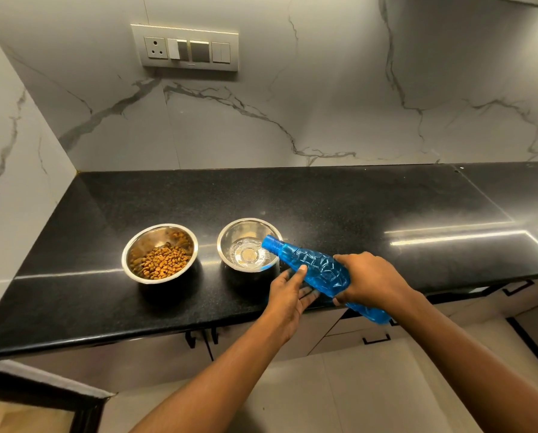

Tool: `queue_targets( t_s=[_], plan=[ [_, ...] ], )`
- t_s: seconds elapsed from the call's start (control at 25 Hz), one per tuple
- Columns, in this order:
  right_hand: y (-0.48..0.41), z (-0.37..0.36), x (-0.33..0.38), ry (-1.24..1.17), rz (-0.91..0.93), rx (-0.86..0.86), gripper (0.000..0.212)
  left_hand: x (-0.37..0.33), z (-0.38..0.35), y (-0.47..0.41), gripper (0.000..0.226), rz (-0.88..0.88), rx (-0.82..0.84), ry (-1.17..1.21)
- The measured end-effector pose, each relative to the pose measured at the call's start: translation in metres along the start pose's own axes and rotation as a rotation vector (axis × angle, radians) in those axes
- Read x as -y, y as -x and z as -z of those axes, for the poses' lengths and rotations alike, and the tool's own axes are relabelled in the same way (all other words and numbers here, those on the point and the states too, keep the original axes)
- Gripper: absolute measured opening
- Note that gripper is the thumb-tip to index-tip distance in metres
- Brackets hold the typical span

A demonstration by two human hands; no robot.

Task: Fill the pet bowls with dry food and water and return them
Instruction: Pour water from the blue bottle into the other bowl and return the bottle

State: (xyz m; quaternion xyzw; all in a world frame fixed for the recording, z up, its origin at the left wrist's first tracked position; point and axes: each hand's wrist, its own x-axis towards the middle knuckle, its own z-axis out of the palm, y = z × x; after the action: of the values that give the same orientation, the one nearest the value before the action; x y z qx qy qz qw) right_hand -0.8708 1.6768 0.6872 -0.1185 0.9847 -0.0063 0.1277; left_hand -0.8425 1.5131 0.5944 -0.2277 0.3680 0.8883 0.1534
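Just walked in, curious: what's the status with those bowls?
Right hand gripping blue bottle, tipped over right steel bowl, water in it. Left hand open, thumb steadying bottle. Left bowl holds kibble. Nothing in the way.

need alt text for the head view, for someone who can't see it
The right hand tips a blue bottle over a steel bowl holding a little water, while the left hand steadies the bottle from below. Left of it, a second bowl holds kibble on a black counter.
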Motion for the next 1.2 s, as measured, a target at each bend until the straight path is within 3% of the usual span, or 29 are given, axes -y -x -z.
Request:
queue_targets(
  t_s=[0.32,0.52,0.68,0.88,1.2],
  plan=[
    [0.003,-0.012,-0.003,-0.510,0.020,-0.043,0.098,-0.031,0.008,0.007,0.040,-0.179,0.025,-0.176],
    [0.005,0.014,0.019,-0.867,0.044,-0.202,0.082,-0.091,-0.015,0.024,0.045,-0.411,0.070,-0.308],
    [-0.004,0.073,0.046,-1.067,0.127,-0.356,0.090,-0.171,-0.060,0.055,0.047,-0.694,0.190,-0.513],
    [-0.011,0.177,0.076,-1.179,0.232,-0.626,0.074,-0.278,-0.124,0.085,0.057,-0.992,0.375,-0.723],
    [-0.051,0.355,0.073,-1.191,0.324,-1.028,0.072,-0.412,-0.256,0.096,0.071,-1.183,0.505,-0.932]
  ],
)
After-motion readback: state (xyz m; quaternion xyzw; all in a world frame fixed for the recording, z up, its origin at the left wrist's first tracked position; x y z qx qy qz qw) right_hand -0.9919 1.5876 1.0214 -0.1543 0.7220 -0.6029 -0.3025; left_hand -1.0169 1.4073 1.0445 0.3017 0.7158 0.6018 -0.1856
